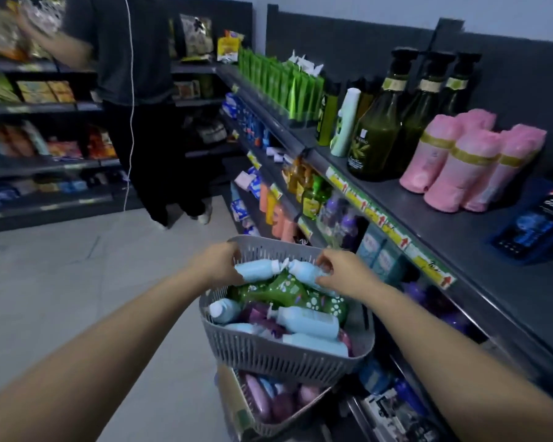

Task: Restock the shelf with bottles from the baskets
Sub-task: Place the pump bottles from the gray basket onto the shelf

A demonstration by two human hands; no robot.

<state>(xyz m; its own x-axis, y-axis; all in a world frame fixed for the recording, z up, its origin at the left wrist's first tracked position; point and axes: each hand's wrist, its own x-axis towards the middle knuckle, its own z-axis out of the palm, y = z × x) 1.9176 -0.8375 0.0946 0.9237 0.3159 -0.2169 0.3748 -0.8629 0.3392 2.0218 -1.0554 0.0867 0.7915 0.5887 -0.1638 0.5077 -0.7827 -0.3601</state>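
While both arms reach into the grey basket (268, 355), each hand's grip closes around a pale-blue bottle: left hand (216, 266), right hand (342, 272).

**One head camera, looking forward and down into a shop aisle**

There is only one view, so no part of the scene is shared with another. The camera sits on the person's head and looks forward and down along both forearms. The grey basket (268, 352) is close below the lens, near the middle of the frame. The shelf (479, 237) runs along the right side, from near to far. The wide lens bends the straight edges. A second person (141, 90) stands far ahead, top left.
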